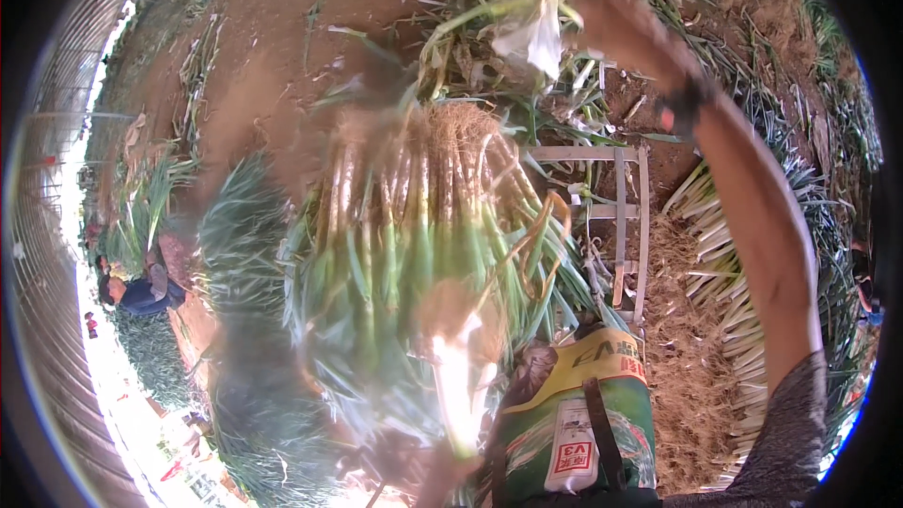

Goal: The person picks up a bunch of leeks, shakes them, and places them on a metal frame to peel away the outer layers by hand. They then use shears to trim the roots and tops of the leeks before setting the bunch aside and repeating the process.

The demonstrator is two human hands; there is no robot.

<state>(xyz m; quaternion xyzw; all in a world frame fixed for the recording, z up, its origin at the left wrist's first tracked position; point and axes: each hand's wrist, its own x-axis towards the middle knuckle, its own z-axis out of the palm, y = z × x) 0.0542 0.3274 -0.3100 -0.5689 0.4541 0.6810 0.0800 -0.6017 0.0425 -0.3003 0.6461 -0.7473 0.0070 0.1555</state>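
Low in the middle, my left hand, partly cut off and blurred, is closed round a few peeled green onions. Their bright white stalks point away from me, with a brownish smear at the far ends. My right arm reaches far forward. The right hand is smeared by motion beside loose, pale peeled leaves; its fingers cannot be made out, nor whether it grips the leaves. Between the hands lies a large heap of unpeeled green onions, brown roots on the far side and green tops toward me.
A metal frame stands right of the heap. Peeled white onions lie in a row farther right. A green and yellow printed sack is close to me. Another person is at the far left, past green tops.
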